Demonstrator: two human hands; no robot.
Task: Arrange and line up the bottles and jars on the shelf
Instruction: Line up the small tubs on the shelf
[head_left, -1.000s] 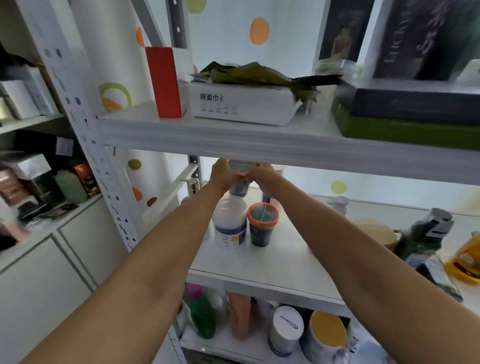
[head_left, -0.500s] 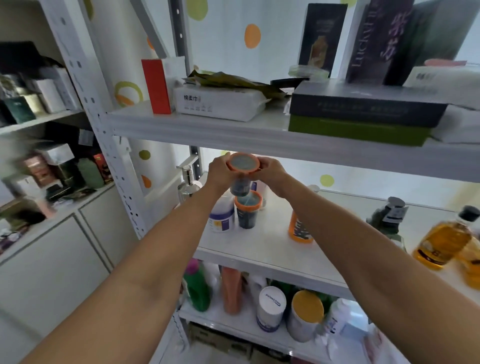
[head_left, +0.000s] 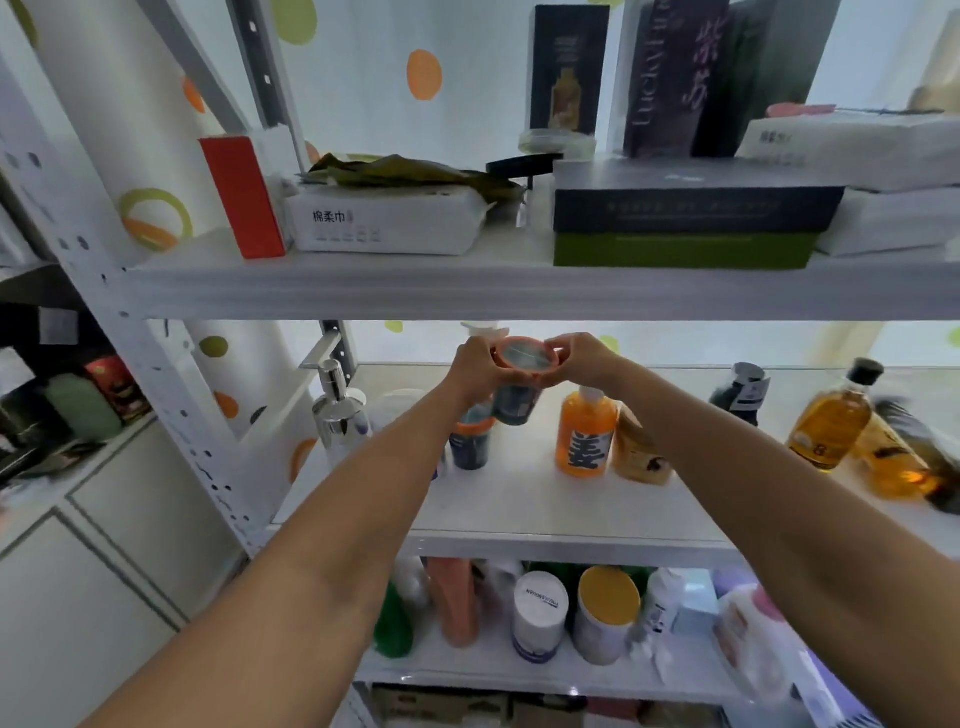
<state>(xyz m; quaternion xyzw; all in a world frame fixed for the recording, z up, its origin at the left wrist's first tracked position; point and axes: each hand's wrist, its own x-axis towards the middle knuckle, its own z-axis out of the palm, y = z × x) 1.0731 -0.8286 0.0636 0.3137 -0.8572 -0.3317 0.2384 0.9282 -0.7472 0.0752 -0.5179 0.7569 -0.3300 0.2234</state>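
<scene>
Both hands hold one dark jar with an orange lid (head_left: 524, 364) in the air above the middle shelf (head_left: 519, 499). My left hand (head_left: 475, 366) grips its left side and my right hand (head_left: 582, 358) its right side. A second dark jar with an orange rim (head_left: 470, 441) stands on the shelf just below, partly hidden by my left forearm. To the right stand an orange bottle (head_left: 584, 434) and a leaning yellow pouch (head_left: 636, 449). A silver pump bottle (head_left: 340, 410) stands at the left. A dark bottle (head_left: 740, 392) and amber bottles (head_left: 831, 421) are at the right.
The upper shelf (head_left: 467, 288) hangs close above my hands, carrying a red box (head_left: 244, 197), a tissue pack (head_left: 384, 221) and stacked boxes (head_left: 685, 218). The lower shelf holds several bottles and tubs (head_left: 540, 616). A perforated white upright (head_left: 150, 358) bounds the left side.
The view has tilted up and pulled back, showing more of the upper shelf. The jar held in both hands has risen slightly, its orange lid now facing me.
</scene>
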